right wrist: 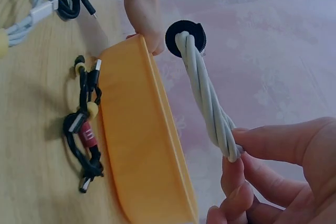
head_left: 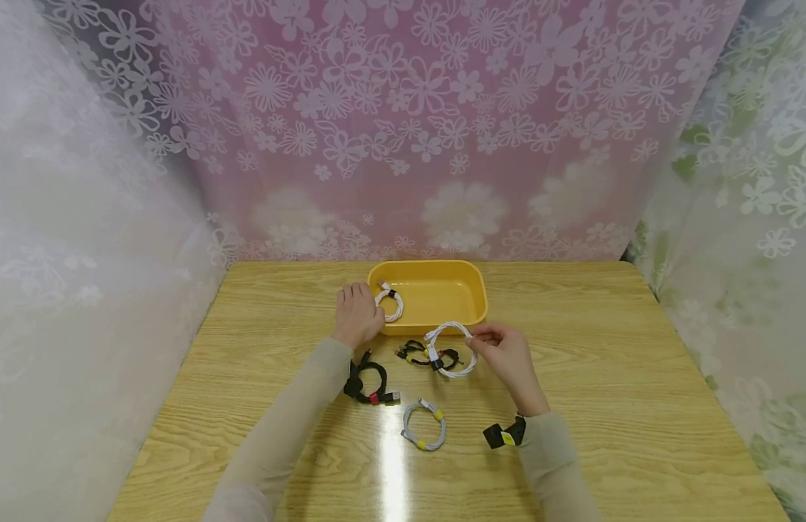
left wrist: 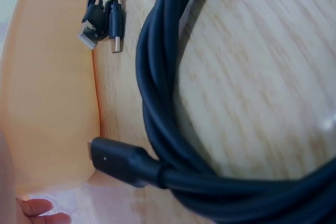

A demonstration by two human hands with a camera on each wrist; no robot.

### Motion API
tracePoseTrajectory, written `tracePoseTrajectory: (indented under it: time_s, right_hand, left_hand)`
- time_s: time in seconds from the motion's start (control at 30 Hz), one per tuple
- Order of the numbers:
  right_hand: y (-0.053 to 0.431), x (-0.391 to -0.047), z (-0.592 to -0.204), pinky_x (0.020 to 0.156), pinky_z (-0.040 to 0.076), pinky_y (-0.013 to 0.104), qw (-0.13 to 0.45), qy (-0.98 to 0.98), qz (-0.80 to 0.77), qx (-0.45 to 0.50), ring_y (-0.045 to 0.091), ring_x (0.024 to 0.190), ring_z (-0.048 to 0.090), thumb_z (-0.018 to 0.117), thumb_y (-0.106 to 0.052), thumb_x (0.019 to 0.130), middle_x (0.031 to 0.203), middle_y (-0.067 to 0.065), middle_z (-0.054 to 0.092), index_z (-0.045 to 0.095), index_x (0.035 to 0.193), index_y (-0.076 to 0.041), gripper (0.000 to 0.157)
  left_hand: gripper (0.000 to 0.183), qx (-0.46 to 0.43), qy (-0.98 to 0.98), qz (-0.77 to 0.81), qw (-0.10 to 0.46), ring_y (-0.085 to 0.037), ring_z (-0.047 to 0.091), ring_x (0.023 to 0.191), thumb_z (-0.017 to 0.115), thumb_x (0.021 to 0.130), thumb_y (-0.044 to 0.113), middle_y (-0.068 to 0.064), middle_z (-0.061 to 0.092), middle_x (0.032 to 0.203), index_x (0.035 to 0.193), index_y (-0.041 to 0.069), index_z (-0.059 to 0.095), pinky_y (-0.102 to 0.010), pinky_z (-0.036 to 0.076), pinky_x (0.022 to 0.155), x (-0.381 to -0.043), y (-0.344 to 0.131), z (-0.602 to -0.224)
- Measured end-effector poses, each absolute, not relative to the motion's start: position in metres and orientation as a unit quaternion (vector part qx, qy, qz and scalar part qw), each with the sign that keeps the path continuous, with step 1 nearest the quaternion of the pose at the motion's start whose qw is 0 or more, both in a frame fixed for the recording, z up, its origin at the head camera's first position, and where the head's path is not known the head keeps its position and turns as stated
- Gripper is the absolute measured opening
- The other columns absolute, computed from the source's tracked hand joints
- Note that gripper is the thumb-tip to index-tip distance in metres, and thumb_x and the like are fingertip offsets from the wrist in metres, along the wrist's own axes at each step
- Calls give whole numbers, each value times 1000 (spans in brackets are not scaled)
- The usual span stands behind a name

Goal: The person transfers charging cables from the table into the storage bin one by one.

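Note:
At its left end, a yellow plastic bin (head_left: 442, 296) is held by my left hand (head_left: 357, 315), whose fingertips show past the bin's end in the left wrist view. Inside, by that hand, lies a coiled white cable (head_left: 398, 313) with a black tie. My right hand (head_left: 507, 357) pinches another coiled white cable (right wrist: 202, 95) between thumb and fingers, raised just in front of the bin. A black strap tie binds this coil. Behind it on the table lies a bundled black cable (right wrist: 80, 150) with yellow and red ties, partly covered in the head view.
On the wooden table (head_left: 572, 341), a thick black coiled cable (left wrist: 157, 77) with a red tie lies below my left wrist. A grey coiled cable (head_left: 408, 433) with yellow ties is nearer the front. Floral curtains (head_left: 403, 145) enclose the back and sides.

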State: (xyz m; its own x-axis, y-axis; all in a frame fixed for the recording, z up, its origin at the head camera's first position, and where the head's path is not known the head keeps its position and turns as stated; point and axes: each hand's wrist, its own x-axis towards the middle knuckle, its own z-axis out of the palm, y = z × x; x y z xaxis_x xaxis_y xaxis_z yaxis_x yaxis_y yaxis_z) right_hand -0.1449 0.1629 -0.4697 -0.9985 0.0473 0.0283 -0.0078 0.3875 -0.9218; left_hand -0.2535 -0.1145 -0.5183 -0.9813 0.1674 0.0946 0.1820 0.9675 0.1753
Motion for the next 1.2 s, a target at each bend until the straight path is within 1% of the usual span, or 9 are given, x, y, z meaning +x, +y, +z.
tracePoseTrajectory:
  time_s: [0.17, 0.33, 0.6, 0.83, 1.2]
  right_hand:
    - [157, -157, -462, 63, 48, 28, 24, -835, 549, -6, 22, 74, 60, 74, -11, 86, 86, 10, 67, 74, 99, -2, 15]
    - [152, -169, -460, 64, 49, 29, 14, -833, 553, -14, 22, 76, 60, 74, -14, 87, 87, 10, 66, 74, 102, -3, 19]
    - [149, -185, -460, 63, 48, 30, 14, -827, 561, -15, 23, 78, 59, 73, -13, 87, 89, 11, 66, 74, 102, -2, 18]
    - [145, -200, -465, 64, 47, 30, 14, -828, 561, -19, 21, 79, 58, 73, -15, 88, 90, 10, 66, 73, 103, -1, 20]
    - [138, -224, -477, 68, 46, 31, 2, -810, 585, -41, 27, 89, 61, 73, -17, 89, 97, 11, 67, 72, 106, -3, 22]
  left_hand:
    - [36, -90, -991, -91, 35, -39, 44, 106, 38, 96, 23, -24, 50, 111, 115, -6, 48, -49, 33, 96, -254, -114, -518]
    - [36, -92, -990, -98, 32, -40, 43, 107, 41, 97, 22, -25, 50, 113, 116, -7, 48, -49, 33, 97, -254, -113, -518]
    - [34, -92, -990, -103, 40, -41, 43, 108, 42, 97, 21, -25, 50, 113, 115, -7, 48, -50, 32, 98, -254, -113, -518]
    - [33, -87, -991, -99, 39, -40, 43, 108, 42, 96, 22, -24, 50, 113, 114, -5, 48, -50, 33, 97, -255, -114, -519]
    - [34, -83, -991, -98, 31, -39, 43, 108, 42, 97, 22, -24, 50, 113, 116, -5, 47, -49, 32, 97, -256, -114, -521]
